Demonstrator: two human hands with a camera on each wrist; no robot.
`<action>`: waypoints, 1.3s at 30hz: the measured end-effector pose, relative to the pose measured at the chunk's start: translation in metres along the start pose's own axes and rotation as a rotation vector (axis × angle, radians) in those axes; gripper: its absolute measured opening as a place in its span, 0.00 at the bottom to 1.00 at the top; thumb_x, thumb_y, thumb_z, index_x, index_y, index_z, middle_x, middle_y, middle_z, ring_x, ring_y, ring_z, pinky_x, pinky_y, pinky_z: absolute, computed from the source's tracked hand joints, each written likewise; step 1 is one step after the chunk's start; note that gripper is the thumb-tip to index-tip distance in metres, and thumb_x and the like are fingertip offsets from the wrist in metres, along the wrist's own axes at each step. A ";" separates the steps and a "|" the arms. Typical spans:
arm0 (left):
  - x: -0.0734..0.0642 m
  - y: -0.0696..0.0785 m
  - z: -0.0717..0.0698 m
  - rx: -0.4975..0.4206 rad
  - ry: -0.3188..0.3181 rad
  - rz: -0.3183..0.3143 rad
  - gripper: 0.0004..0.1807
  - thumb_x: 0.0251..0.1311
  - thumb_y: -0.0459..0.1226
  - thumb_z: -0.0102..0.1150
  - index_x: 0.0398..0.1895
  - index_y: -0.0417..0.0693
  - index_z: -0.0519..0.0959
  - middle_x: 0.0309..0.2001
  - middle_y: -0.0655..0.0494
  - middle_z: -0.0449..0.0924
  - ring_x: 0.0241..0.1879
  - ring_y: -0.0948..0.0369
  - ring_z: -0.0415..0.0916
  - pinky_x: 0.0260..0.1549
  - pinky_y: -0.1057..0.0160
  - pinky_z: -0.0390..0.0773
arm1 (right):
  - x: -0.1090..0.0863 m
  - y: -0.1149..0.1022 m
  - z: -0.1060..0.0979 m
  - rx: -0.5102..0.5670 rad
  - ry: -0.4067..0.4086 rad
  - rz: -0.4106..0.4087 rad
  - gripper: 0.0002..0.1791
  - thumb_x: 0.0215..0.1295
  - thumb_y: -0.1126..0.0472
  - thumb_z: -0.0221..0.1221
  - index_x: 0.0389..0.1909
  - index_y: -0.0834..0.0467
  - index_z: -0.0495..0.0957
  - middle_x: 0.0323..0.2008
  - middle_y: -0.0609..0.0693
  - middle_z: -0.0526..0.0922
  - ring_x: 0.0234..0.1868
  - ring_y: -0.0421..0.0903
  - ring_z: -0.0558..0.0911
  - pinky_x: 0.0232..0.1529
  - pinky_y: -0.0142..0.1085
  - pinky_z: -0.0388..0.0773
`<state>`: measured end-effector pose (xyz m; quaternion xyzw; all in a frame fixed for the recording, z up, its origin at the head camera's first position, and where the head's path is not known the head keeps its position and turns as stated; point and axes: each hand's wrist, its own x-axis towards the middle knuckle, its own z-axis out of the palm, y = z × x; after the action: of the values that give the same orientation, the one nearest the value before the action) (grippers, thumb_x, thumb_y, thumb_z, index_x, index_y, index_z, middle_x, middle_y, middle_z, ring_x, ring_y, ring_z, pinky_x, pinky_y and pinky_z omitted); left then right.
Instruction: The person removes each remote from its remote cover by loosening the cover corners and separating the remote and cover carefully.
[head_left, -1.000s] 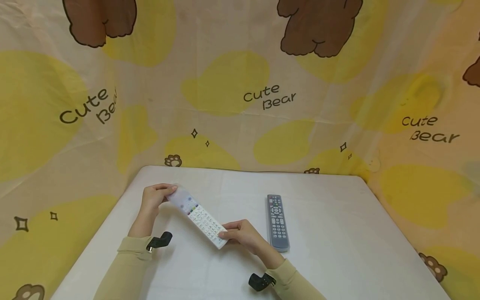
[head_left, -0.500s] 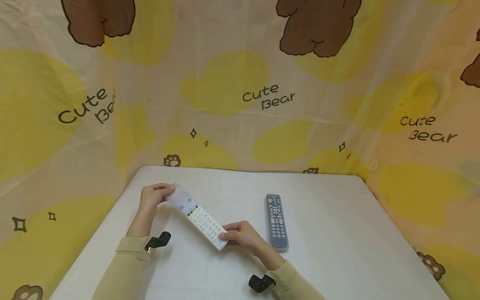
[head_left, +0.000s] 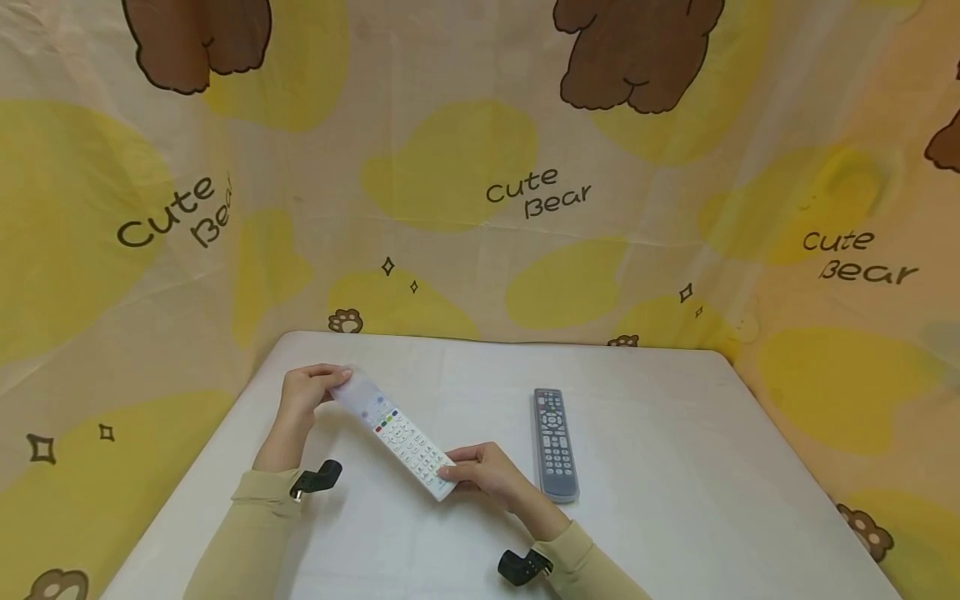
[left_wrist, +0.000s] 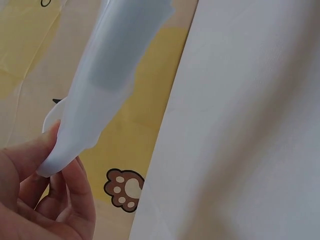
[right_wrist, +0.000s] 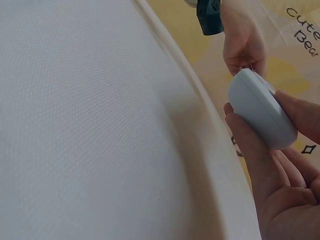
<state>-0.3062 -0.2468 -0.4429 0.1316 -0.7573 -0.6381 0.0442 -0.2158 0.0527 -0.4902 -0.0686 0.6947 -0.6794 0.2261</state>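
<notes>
A white remote control (head_left: 411,450) slants above the table, its upper end inside a translucent sleeve (head_left: 362,393). My left hand (head_left: 306,390) pinches the sleeve's far end between thumb and fingers. In the left wrist view, the sleeve (left_wrist: 107,95) reaches past the darker end of the remote, leaving a hollow stretch near the fingers. My right hand (head_left: 491,475) grips the remote's lower end, thumb on the button face and fingers beneath. Up close in the right wrist view, the rounded white end of the remote (right_wrist: 262,112) sits between thumb and fingers.
To the right of my right hand, a grey remote control (head_left: 555,446) in a clear cover lies on the white table (head_left: 675,500). A patterned cloth (head_left: 450,192) hangs behind and beside the table. Each wrist wears a black camera (head_left: 318,477).
Both hands keep their hold almost in place. The remote's lower end and my right hand have shifted very slightly downward.
</notes>
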 end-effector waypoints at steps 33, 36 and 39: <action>0.000 0.004 -0.009 -0.006 0.018 -0.021 0.17 0.55 0.40 0.67 0.43 0.36 0.81 0.30 0.68 0.75 0.27 0.70 0.75 0.29 0.73 0.78 | -0.002 0.002 -0.006 -0.023 0.009 -0.003 0.18 0.55 0.65 0.65 0.47 0.68 0.80 0.41 0.58 0.85 0.38 0.45 0.85 0.40 0.37 0.83; 0.000 0.004 -0.008 -0.018 0.025 -0.014 0.14 0.54 0.38 0.67 0.41 0.37 0.82 0.28 0.68 0.76 0.26 0.70 0.75 0.29 0.73 0.79 | -0.002 0.002 -0.008 -0.027 0.008 0.001 0.18 0.55 0.64 0.65 0.47 0.68 0.80 0.41 0.58 0.86 0.38 0.45 0.85 0.41 0.37 0.83; 0.000 0.004 -0.007 -0.018 0.032 -0.018 0.17 0.55 0.39 0.67 0.43 0.36 0.81 0.29 0.68 0.76 0.26 0.70 0.75 0.29 0.73 0.78 | -0.003 0.002 -0.009 -0.037 0.010 0.003 0.18 0.55 0.64 0.65 0.47 0.68 0.80 0.41 0.58 0.86 0.38 0.45 0.85 0.41 0.37 0.83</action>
<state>-0.3050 -0.2523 -0.4376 0.1480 -0.7495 -0.6432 0.0516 -0.2165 0.0619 -0.4915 -0.0681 0.7084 -0.6664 0.2222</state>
